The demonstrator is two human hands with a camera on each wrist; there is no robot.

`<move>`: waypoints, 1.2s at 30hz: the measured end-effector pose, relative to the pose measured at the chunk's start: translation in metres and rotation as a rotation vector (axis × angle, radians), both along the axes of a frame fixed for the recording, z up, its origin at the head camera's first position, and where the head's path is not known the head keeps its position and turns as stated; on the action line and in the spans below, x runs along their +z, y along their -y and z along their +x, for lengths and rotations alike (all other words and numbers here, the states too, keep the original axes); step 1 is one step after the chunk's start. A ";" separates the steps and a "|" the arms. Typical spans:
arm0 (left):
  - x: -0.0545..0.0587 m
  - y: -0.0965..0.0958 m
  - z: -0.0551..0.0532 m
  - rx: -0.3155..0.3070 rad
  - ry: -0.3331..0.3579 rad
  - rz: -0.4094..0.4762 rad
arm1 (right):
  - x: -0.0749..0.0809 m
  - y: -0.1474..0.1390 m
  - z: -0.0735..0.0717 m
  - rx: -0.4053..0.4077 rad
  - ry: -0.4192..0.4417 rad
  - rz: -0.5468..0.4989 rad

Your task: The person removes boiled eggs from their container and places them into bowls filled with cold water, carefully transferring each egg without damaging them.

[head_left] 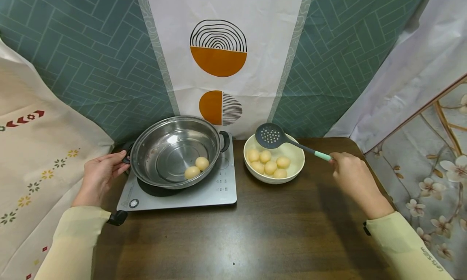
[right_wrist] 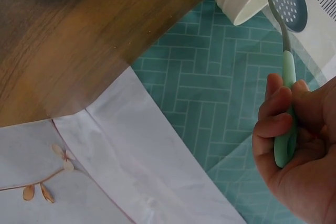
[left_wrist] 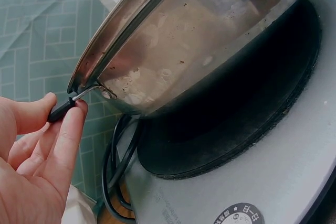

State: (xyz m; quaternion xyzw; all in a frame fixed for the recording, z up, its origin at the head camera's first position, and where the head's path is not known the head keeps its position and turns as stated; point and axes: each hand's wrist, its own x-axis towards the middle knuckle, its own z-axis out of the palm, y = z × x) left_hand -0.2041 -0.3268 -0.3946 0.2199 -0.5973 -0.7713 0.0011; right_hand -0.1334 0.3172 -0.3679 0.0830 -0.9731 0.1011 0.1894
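A wide steel pot [head_left: 175,150] is tilted on the induction cooktop, its left side raised. My left hand [head_left: 100,172] pinches the pot's black left handle [left_wrist: 62,109] between thumb and fingers. Two pale yellow balls [head_left: 197,168] lie low in the pot, towards its right front. My right hand [head_left: 354,178] grips the mint-green handle [right_wrist: 286,129] of a slotted skimmer. The skimmer's dark perforated head [head_left: 269,135] hovers over the back of a cream bowl [head_left: 297,168]. Several similar balls [head_left: 270,167] sit in that bowl.
The silver induction cooktop [head_left: 215,197] has a round black mat or plate [left_wrist: 226,129] beneath the pot. Black cable [left_wrist: 113,166] loops beside it. A brown wooden table [head_left: 255,231] carries everything, with patterned cloths hanging behind [head_left: 321,69] and at both sides.
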 end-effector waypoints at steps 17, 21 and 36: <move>0.000 0.005 0.003 0.008 0.010 0.020 | 0.013 0.013 -0.008 0.035 -0.043 -0.019; 0.001 0.005 0.005 -0.009 0.002 0.029 | 0.025 0.026 -0.015 0.049 -0.057 -0.031; 0.002 0.004 0.000 -0.026 0.021 0.003 | 0.054 0.117 -0.042 0.225 -0.075 0.063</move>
